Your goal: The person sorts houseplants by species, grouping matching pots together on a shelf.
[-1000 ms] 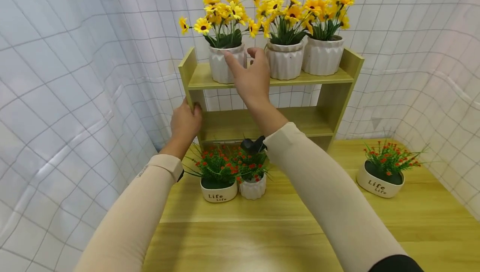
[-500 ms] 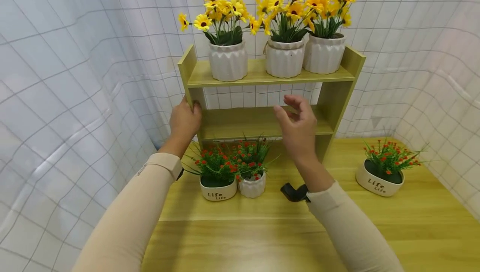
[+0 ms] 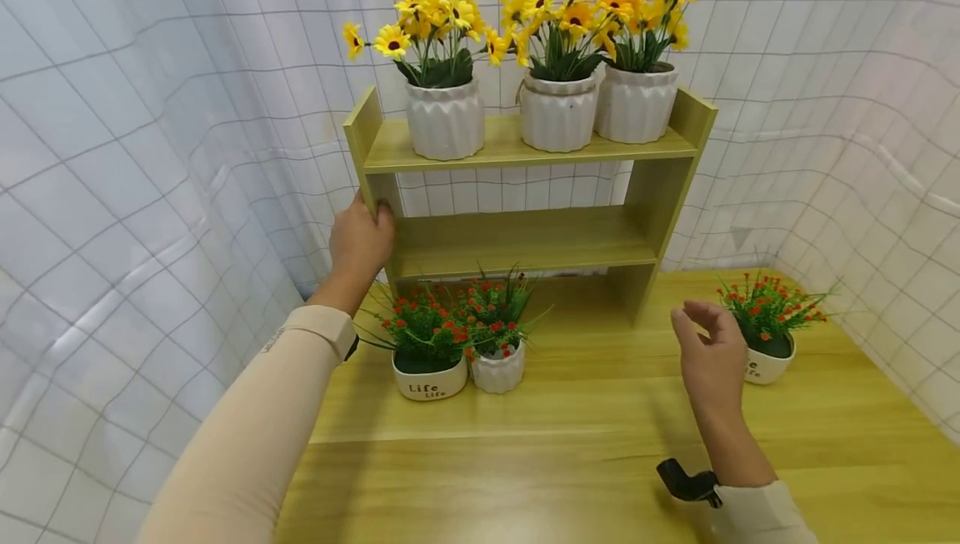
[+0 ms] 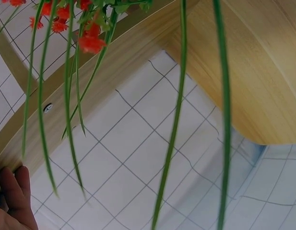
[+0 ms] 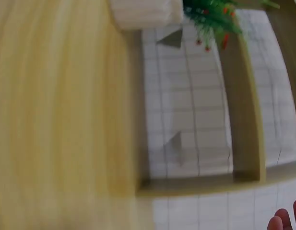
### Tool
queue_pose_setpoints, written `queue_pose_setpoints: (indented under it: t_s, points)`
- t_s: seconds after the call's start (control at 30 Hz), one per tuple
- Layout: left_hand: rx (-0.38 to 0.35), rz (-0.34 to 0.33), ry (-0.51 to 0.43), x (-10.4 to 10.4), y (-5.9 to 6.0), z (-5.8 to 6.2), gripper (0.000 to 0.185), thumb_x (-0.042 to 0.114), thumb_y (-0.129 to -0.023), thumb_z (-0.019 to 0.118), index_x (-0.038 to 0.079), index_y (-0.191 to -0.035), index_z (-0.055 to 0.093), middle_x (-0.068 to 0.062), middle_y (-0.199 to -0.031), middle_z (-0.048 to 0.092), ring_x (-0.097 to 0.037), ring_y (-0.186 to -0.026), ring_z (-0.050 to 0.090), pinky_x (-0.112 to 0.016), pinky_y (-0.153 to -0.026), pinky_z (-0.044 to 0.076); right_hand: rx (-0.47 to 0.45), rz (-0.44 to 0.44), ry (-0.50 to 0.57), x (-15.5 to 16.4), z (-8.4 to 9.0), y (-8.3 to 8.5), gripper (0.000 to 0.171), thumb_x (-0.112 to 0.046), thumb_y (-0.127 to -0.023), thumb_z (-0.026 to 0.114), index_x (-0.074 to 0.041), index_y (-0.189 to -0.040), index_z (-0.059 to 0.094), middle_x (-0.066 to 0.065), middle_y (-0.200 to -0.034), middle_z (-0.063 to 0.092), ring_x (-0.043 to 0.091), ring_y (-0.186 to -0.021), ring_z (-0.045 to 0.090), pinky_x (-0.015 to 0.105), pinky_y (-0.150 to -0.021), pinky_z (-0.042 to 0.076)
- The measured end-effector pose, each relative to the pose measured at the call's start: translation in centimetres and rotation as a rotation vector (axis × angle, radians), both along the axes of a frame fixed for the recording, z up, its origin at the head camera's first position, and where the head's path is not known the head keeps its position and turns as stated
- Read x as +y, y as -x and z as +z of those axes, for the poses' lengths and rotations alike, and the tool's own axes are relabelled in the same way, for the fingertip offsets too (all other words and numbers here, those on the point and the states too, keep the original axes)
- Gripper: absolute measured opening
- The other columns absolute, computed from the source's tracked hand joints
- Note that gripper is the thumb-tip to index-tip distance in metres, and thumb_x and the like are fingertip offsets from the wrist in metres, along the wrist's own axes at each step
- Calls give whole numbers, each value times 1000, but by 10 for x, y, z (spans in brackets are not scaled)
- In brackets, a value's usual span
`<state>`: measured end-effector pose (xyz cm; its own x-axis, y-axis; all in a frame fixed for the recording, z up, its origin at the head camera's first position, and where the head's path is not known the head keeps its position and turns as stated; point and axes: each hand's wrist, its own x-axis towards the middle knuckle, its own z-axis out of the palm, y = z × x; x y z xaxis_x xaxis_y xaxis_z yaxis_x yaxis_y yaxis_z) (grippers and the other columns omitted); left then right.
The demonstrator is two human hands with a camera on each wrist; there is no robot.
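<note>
My left hand grips the left side panel of a wooden two-tier shelf, with the thumb on its inner face. The left wrist view shows fingers at the panel's edge. Over the table at the right, my right hand is held with bent fingers and an empty gap between thumb and fingertips. Behind it, partly covered, stands an oval planter of red flowers; whether they touch cannot be told. Three white pots of yellow flowers stand on the top board: left, middle and right.
Before the shelf's lower left stand another oval planter marked "Life" and a small white ribbed pot, both with red flowers. The wooden table spreads in front. A white grid-patterned curtain hangs around the sides and back.
My right hand has left the left yellow-flower pot and moved down and right, past the shelf, to the right-hand planter. My left hand keeps its grip on the side panel.
</note>
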<state>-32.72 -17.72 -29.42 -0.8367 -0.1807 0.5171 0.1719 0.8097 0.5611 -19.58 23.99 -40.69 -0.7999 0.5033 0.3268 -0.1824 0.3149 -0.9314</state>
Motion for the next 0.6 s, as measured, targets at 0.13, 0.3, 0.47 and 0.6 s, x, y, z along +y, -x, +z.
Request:
queue_pose_setpoints:
  t_s: [0.13, 0.3, 0.47, 0.6]
  points:
    - [-6, -13, -8, -2, -2, 0, 39, 29, -103, 40, 0, -119, 58, -31, -100, 67, -50, -88, 66, -60, -67, 49, -83, -70, -18, 29, -13, -15, 39, -37, -96, 65, -9, -125, 61, 0, -121, 59, 7, -113, 54, 22, -86, 39]
    - [-15, -15, -10, -1, -3, 1, 39, 29, -103, 40, 0, -122, 58, -31, -101, 67, -50, -89, 66, -60, -68, 50, -190, -153, -24, 64, -23, -32, 38, -37, -95, 67, -12, -123, 62, -6, -116, 61, 6, -115, 53, 17, -85, 39]
    - [-15, -13, -9, 0, -3, 2, 39, 29, -103, 40, -1, -121, 58, -31, -101, 67, -50, -89, 66, -60, -69, 50, -303, -205, -23, 95, -31, -40, 37, -41, -93, 67, -16, -121, 60, -9, -112, 59, 12, -117, 50, 14, -76, 40]
    - [-19, -12, -16, 0, -3, 2, 40, 30, -103, 40, -1, -121, 58, -31, -101, 67, -49, -90, 66, -59, -70, 50, -400, -169, -35, 115, -37, -39, 60, -47, -94, 63, -8, -137, 50, 12, -135, 52, 29, -127, 43, 11, -62, 41]
